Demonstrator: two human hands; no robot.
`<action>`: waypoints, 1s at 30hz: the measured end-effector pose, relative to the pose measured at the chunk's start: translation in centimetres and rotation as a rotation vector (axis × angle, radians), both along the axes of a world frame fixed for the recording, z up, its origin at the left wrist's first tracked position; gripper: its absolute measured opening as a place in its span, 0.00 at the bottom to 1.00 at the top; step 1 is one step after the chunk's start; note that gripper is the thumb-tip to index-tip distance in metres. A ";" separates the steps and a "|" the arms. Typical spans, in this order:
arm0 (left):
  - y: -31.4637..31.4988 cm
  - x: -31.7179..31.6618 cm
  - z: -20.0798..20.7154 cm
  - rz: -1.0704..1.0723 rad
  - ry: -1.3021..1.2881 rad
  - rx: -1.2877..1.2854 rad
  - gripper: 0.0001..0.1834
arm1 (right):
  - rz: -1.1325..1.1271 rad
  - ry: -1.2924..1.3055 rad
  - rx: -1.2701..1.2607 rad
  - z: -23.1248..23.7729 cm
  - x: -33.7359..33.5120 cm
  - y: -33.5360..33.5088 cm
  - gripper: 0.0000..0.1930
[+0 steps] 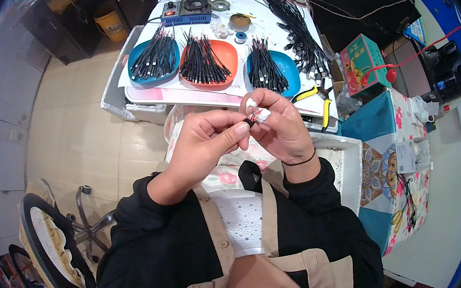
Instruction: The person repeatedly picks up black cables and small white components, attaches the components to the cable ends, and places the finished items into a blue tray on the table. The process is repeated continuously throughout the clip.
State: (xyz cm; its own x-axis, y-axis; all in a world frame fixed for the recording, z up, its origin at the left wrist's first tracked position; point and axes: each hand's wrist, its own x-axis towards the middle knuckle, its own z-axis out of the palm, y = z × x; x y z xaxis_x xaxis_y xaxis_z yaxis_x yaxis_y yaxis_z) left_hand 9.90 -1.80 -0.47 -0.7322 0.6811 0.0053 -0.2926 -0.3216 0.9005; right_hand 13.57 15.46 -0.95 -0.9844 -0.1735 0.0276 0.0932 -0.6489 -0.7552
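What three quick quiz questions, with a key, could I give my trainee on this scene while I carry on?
1. Middle tray in the row of three: A) green, B) orange or C) white?
2. True or false: neither the left hand nor the right hand holds the yellow-handled pliers.
3. What do the left thumb and forefinger pinch?

Key: 1. B. 2. True. 3. Thin wires.

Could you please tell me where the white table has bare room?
A small patch of white table shows between the round dish and the long black cables. The front is crowded: three cable-filled trays, with yellow-handled pliers at the right corner.
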 end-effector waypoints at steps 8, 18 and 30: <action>0.0 -1.8 -0.5 -0.080 0.029 0.011 0.10 | 0.120 -0.058 -0.207 -2.0 -1.5 0.9 0.09; 1.0 -4.5 -2.4 -0.029 -0.079 -0.047 0.09 | 0.080 -0.148 -0.056 -3.2 -4.4 1.8 0.16; 2.1 -8.0 -4.3 0.013 -0.115 -0.131 0.07 | 0.013 -0.295 0.074 -3.9 -7.2 2.2 0.17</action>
State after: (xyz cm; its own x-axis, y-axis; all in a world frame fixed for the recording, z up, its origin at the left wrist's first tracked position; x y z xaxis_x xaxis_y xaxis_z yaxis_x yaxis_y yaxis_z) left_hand 1.94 0.34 -4.73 -0.7313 0.6612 -0.1672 -0.3926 -0.2076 0.8960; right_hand 6.36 17.66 -4.84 -0.9457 -0.1769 -0.2726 0.3236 -0.5902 -0.7396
